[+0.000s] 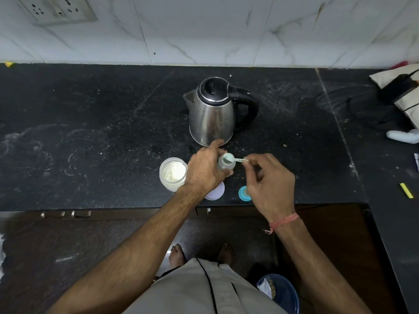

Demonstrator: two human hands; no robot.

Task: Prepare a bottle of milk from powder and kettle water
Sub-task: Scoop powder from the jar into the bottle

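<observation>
A small clear baby bottle [225, 163] stands upright on the black counter [102, 132], and my left hand [205, 168] grips its side. My right hand [269, 182] pinches the handle of a small plastic scoop [233, 158] whose bowl sits over the bottle's open mouth. An open jar of white milk powder [172, 173] stands just left of my left hand. Behind the bottle is a steel kettle [215, 112] with a black lid and handle, lid down. The jar's pale lid [216, 191] and the bottle's blue teat ring [244, 193] lie near the counter's front edge.
A marble-tiled wall with a socket plate [56, 10] runs along the back. At the right are a cloth bag with a black device [403, 89], a coiled cable, a white object [403, 136] and a yellow strip [407, 190]. A blue bin [281, 293] stands on the floor.
</observation>
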